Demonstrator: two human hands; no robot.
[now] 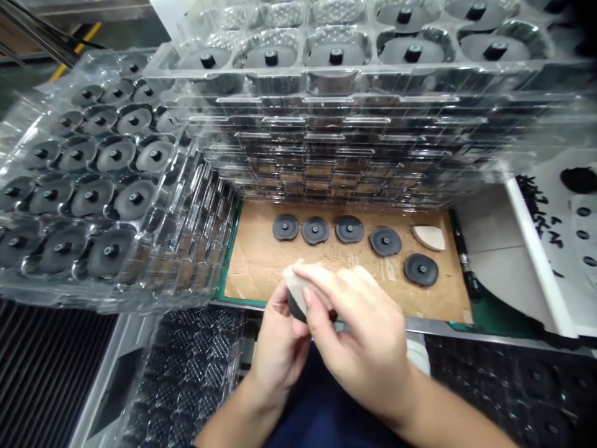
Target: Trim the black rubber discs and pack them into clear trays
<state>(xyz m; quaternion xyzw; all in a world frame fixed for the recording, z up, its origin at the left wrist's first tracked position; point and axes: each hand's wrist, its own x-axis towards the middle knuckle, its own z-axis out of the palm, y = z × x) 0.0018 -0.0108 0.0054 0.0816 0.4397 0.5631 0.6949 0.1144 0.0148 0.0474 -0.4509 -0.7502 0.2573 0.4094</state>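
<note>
My left hand (278, 339) is closed around a dark round disc (295, 307), of which only an edge shows between the fingers. Pinched in my right hand (366, 333) is a pale beige pad (297, 287), which lies against the face of that disc. Both hands meet just above the front edge of the cardboard-covered bench (247, 267). Beyond them, several loose dark discs with a small central hub lie in a curved row, among them a disc (349, 229) and a disc (421, 269) at the right. A second beige wedge-shaped piece (429, 237) rests near them.
A tall stack of clear plastic trays (336, 118) walls off the back, discs in its top pockets. Another filled tray stack (88, 196) stands at the left. To the right is a white bin (536, 249) with small black parts (536, 205). More trays (186, 379) sit below.
</note>
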